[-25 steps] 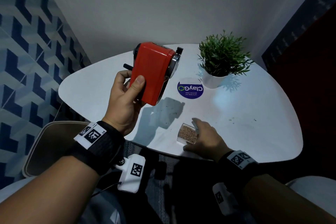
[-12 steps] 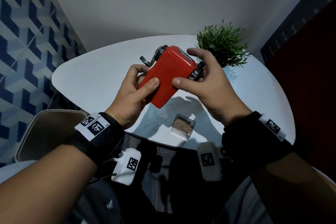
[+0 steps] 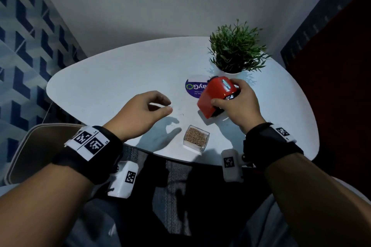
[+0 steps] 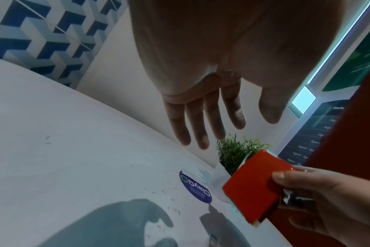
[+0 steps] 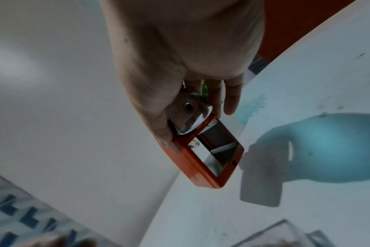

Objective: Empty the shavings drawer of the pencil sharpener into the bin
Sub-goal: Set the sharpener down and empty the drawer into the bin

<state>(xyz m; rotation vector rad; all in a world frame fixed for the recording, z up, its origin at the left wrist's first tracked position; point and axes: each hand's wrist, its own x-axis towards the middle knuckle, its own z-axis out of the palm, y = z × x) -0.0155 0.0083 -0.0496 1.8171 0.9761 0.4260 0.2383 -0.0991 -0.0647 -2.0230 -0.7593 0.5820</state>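
My right hand (image 3: 234,102) grips the red pencil sharpener (image 3: 215,97) by its metal front end, tilted just above the white table (image 3: 120,78). In the right wrist view the sharpener (image 5: 203,157) shows its empty drawer slot. The clear shavings drawer (image 3: 196,138), full of brown shavings, stands on the table near the front edge, apart from both hands. My left hand (image 3: 148,110) hovers over the table left of the drawer, fingers loosely curled and holding nothing; its fingers (image 4: 203,123) hang relaxed in the left wrist view, where the sharpener (image 4: 256,185) is at lower right.
A small potted plant (image 3: 236,52) in a white pot stands at the table's back right, behind a round blue sticker (image 3: 193,87). A beige chair (image 3: 30,146) sits at lower left. Walls close off the back and sides. No bin is in view.
The left hand has let go of the sharpener and moved left. The right hand has carried the sharpener down to the right, close to the table by the plant.
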